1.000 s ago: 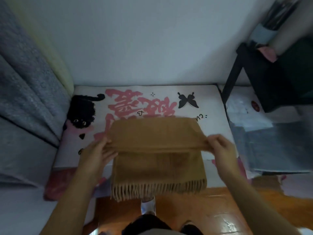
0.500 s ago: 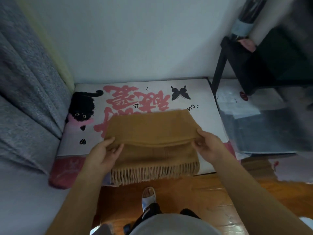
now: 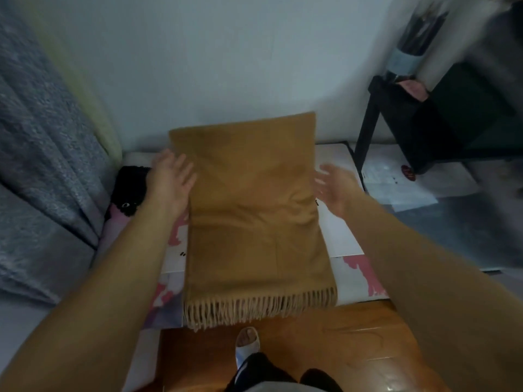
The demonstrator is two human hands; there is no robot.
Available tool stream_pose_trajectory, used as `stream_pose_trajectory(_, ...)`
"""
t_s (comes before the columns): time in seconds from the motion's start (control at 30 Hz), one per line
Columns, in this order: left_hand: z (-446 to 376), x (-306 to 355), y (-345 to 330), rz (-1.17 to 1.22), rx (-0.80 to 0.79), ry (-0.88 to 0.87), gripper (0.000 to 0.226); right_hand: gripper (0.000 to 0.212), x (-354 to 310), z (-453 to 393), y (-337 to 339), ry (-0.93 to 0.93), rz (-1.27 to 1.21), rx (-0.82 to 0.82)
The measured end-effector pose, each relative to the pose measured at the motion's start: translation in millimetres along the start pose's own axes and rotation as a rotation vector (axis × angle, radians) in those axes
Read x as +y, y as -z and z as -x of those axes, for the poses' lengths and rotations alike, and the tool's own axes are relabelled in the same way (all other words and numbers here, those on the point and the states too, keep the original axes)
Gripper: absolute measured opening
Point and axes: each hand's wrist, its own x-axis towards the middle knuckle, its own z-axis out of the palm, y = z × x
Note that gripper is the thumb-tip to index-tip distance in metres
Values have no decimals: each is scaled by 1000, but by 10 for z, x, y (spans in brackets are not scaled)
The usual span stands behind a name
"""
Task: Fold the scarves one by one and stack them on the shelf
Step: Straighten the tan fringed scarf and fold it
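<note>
On the far left hangs a grey curtain (image 3: pixel 42 154), blurry at its edge. Next to it is a low white surface (image 3: pixel 338 236) with pink marks and a black cat picture (image 3: pixel 128 190) printed on it.

The left hand (image 3: pixel 171 183) is beside the left edge of the brown scarf (image 3: pixel 254 216). Its fingers are straight and spread, and they grip nothing. Half a second ago this hand was curled on the scarf's fold, nearer to the person. Now it has let go and sits farther away, just touching or almost touching the cloth; I cannot tell which.

The scarf is in the middle, lying on the white surface. Before, it was folded short, with a top layer doubled over. Now it is spread out long, and its far edge reaches up in front of the pale wall (image 3: pixel 226 52). Its fringe (image 3: pixel 260 306) hangs over the near edge, above the wooden floor (image 3: pixel 339 349). A foot in a white slipper (image 3: pixel 249 346) shows below the fringe.

The right hand (image 3: pixel 336 188) is beside the scarf's right edge. It is open too, fingers loose, holding nothing. Earlier it pinched the fold.

On the far right stands a black shelf (image 3: pixel 396 123), blurry. Some papers (image 3: pixel 396 185) lie under it.
</note>
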Motion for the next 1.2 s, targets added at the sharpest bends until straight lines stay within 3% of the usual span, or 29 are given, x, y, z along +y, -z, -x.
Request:
stream_pose_trajectory(0.07, 133, -413, 47, -602, -86, -143, 47, 16, 452, -38, 59, 64, 547, 103)
stream_pose_trajectory(0.13, 385, -1042, 162, -1056, -256, -209, 52, 26, 965, -42, 143, 261, 960, 101)
stream_pose_trajectory(0.2, 576, -1672, 292, -1484, -343, -294, 57, 35, 1388, -8, 237, 455, 1231, 74)
stream_pose_trajectory(0.27, 561, -2060, 438, -1776, -333, -426, 61, 49, 1638, -29, 334, 518, 1435, 73)
stream_pose_trajectory(0.4, 424, -2157, 605, -1949, -194, -370, 69, 70, 1886, -154, 611, 412, 1675, 25)
stream_pose_trajectory(0.5, 484, -2065, 566, -1969, -68, -175, 73, 71, 1828, -153, 603, 398, 1469, 118)
stream_pose_trajectory(0.53, 513, -2048, 417, -1953, -74, -192, 72, 68, 1797, -155, 579, 426, 1395, 166)
stream_pose_trajectory(0.63, 597, -2278, -185, -1865, -418, -621, 63, 57, 1873, -172, 601, 533, 1489, 91)
stream_pose_trajectory(0.7, 497, -2475, -409, -1871, -605, -677, 61, 58, 1941, -216, 661, 489, 1588, 32)
stream_pose_trajectory(0.73, 414, -2537, -443, -1921, -603, -631, 62, 58, 1925, -251, 680, 438, 1600, 52)
stream_pose_trajectory(0.87, 240, -2422, -301, -2032, -483, -508, 69, 53, 1773, -299, 671, 327, 1586, 60)
stream_pose_trajectory(0.97, 98, -2160, 105, -2036, -245, -374, 71, 54, 1722, -206, 576, 273, 1541, 152)
stream_pose_trajectory(1.03, 73, -2042, 392, -2049, -154, -396, 72, 53, 1729, -18, 464, 395, 1489, 231)
stream_pose_trajectory(1.13, 58, -2109, 489, -2040, -141, -433, 71, 61, 1985, 266, 402, 645, 1694, -172)
stream_pose_trajectory(1.17, 65, -2123, 466, -2035, -149, -436, 71, 65, 2048, 295, 460, 592, 1733, -205)
stream_pose_trajectory(1.2, 70, -2125, 448, -2031, -152, -436, 71, 67, 2085, 289, 545, 469, 1735, -118)
